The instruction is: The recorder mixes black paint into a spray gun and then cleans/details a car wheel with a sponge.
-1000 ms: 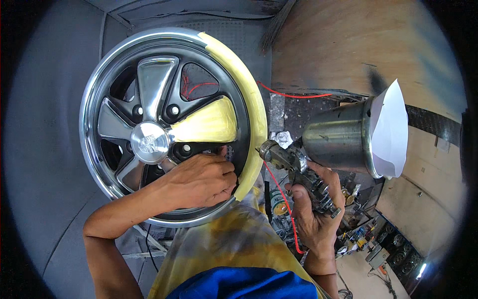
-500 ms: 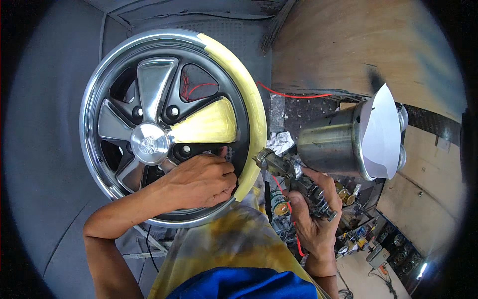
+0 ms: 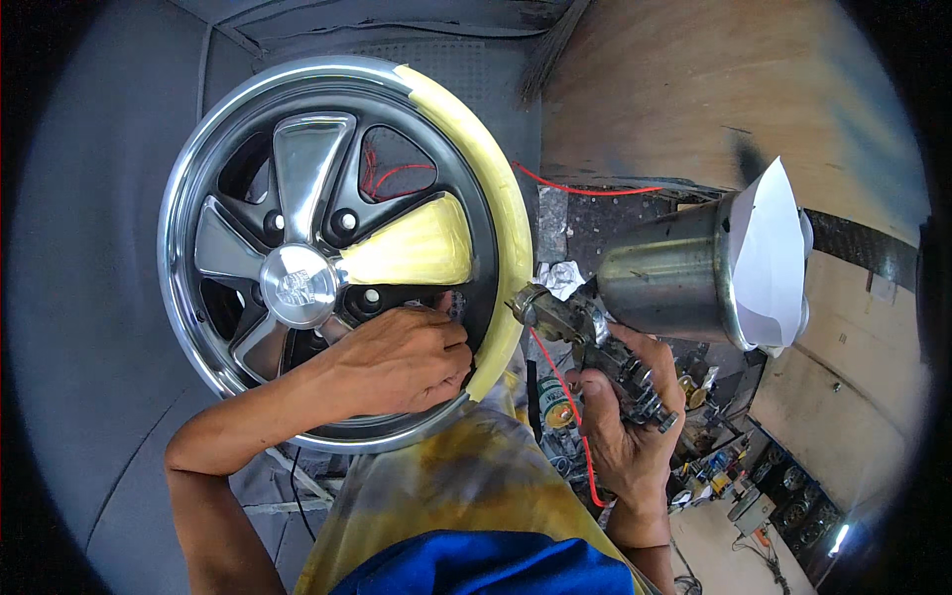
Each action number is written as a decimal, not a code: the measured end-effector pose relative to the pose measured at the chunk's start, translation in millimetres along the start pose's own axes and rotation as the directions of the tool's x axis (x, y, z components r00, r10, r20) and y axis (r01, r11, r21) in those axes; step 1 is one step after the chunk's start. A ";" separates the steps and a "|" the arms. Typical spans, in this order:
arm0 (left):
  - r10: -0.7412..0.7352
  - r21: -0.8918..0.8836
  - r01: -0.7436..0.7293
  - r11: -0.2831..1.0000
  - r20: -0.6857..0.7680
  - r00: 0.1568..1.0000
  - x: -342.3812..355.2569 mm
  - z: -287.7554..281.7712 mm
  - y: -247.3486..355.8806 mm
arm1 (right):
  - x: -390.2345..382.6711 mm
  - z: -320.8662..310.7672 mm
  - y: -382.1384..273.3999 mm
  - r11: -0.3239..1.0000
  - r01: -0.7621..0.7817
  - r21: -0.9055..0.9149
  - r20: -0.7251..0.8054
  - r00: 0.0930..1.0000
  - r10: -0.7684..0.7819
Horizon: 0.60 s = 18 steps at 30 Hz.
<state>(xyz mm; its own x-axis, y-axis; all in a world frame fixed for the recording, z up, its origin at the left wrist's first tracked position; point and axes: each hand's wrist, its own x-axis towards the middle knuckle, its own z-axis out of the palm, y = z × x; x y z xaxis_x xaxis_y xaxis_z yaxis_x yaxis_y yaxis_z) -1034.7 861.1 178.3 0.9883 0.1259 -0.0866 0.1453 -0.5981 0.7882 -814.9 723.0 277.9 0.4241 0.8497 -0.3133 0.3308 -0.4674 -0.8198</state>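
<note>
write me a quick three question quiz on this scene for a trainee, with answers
1. Multiple choice: in the picture, which side of the wheel's rim has yellow masking along it?
a) left
b) right
c) both

2. True or false: the right grip holds a spray gun.

3. Fill in the colour: the sheet at the end of the gun's metal cup is ____.

Key: 1. b; 2. true; 3. white
</note>
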 end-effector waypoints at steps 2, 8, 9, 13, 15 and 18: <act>-0.004 0.009 0.004 1.000 0.010 1.000 -0.3 1.1 -1.0 | -0.8 0.6 2.5 1.000 0.013 0.013 -0.014 1.000 -0.013; 0.003 -0.003 -0.003 1.000 0.012 1.000 -2.0 3.8 -3.7 | 0.1 2.2 3.8 1.000 0.017 -0.001 -0.015 1.000 -0.017; 0.004 -0.004 -0.004 1.000 0.005 1.000 -1.5 4.0 -3.7 | 0.9 1.0 2.9 1.000 0.016 -0.001 -0.017 1.000 -0.016; -0.003 0.002 0.003 1.000 0.003 1.000 0.6 2.6 -1.5 | 1.6 -2.5 -0.5 1.000 0.011 -0.020 0.020 1.000 -0.011; 0.004 0.001 -0.004 1.000 -0.002 1.000 -0.5 4.8 -2.4 | 0.8 -3.3 -0.3 0.999 0.020 -0.034 0.032 0.999 -0.019; -0.012 -0.003 0.012 1.000 0.013 1.000 0.0 1.2 0.1 | -1.3 -4.7 0.4 0.998 0.028 -0.053 0.062 0.998 -0.024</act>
<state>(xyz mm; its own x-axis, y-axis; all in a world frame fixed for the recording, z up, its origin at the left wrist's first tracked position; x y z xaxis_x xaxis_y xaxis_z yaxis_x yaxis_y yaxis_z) -1034.7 860.1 177.6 0.9870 0.1224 -0.1039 0.1567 -0.5945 0.7887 -811.4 720.6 280.2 0.3625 0.8744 -0.3226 0.3869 -0.4560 -0.8015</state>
